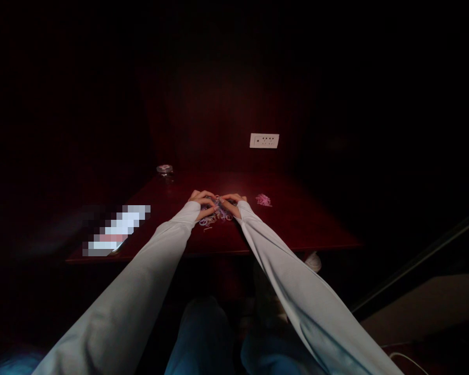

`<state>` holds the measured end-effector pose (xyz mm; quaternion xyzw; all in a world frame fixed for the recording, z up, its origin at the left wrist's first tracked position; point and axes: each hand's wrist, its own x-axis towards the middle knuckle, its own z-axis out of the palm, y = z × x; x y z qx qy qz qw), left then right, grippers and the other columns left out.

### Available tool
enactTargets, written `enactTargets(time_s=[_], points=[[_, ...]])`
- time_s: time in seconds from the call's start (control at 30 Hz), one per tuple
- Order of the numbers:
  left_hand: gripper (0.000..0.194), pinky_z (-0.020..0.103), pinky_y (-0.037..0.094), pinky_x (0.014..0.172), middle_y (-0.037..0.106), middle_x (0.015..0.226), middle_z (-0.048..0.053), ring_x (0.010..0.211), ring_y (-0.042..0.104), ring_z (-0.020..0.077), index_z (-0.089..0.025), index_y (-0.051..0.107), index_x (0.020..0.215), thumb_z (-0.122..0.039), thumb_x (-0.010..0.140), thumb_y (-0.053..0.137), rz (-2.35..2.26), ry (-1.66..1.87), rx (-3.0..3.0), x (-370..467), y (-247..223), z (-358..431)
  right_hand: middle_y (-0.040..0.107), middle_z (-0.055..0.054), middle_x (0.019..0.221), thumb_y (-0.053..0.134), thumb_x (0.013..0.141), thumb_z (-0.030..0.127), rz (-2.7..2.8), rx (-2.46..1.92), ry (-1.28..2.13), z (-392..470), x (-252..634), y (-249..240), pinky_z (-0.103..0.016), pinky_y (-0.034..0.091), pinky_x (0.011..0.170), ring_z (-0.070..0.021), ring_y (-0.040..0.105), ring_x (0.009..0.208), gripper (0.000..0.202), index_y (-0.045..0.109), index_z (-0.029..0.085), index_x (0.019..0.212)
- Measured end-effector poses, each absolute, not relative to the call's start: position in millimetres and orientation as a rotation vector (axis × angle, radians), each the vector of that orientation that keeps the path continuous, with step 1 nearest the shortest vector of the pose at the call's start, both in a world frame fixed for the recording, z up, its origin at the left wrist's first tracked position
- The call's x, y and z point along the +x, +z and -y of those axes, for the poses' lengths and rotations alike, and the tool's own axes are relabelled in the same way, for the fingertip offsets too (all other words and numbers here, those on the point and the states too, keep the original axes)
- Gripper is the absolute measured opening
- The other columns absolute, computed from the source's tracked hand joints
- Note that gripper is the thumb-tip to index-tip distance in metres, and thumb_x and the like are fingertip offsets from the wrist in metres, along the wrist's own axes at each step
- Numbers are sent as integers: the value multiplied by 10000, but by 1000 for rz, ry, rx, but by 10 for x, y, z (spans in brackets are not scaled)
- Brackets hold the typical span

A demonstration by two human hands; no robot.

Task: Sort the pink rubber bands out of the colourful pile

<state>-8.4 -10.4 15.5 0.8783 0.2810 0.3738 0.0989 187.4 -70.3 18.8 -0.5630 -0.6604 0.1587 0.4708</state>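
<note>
A loose pile of small pale purple and multicoloured bands [218, 213] lies on the dark red table, between and under my hands. My left hand [204, 202] is at the pile's left side, its fingers bent and spread over the bands. From the right, my right hand [232, 204] reaches into the same pile, fingers apart and curved, fingertips close to those of my left hand. Whether any single band is between the fingertips is too small to tell. A smaller heap of pink bands [263, 200] sits to the right of my right hand.
A clear lidded jar [164, 173] stands at the table's back left. A bright, blurred-out flat object [119, 229] lies at the left edge of the table [297, 229]. A white socket plate [264, 140] is on the back wall.
</note>
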Motion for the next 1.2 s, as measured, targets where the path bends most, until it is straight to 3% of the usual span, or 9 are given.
enactTargets(time_s=[0.37,0.77,0.93,1.03,1.2], points=[[187,404,432,977,718,1102,9,997,520,230,-270,753,740,-422,839,707,-824,1114,2594,-82,155,120,716,-22,1058,710,851,485,1663,-1341,330,627,1911,73,-365,324,1012,-210,546,1139,223,800,284,888],[182,412,434,971,728,1070,21,992,527,232,-270,759,786,-416,859,678,-834,1186,2610,-85,189,106,697,-48,975,656,900,491,1627,-1454,45,722,1915,216,-364,342,920,-234,471,1047,256,806,285,875],[148,418,427,957,736,1028,23,969,521,233,-256,727,715,-331,835,685,-982,1271,2544,-70,149,78,696,-43,1081,577,940,510,1224,-1781,-254,844,2356,376,-453,215,974,-277,404,1127,316,806,298,892],[137,421,416,958,738,1038,15,977,517,234,-253,712,714,-295,838,674,-1046,1290,2516,-92,158,102,673,-55,1155,560,942,496,877,-1948,-237,934,2691,406,-459,210,949,-303,371,1164,322,803,284,946],[137,424,395,952,730,1104,-3,1030,506,239,-261,709,759,-306,871,644,-1121,1226,2519,-144,253,192,645,-56,1191,560,928,494,868,-2027,-204,991,2892,362,-457,203,947,-301,357,1145,320,806,289,935]])
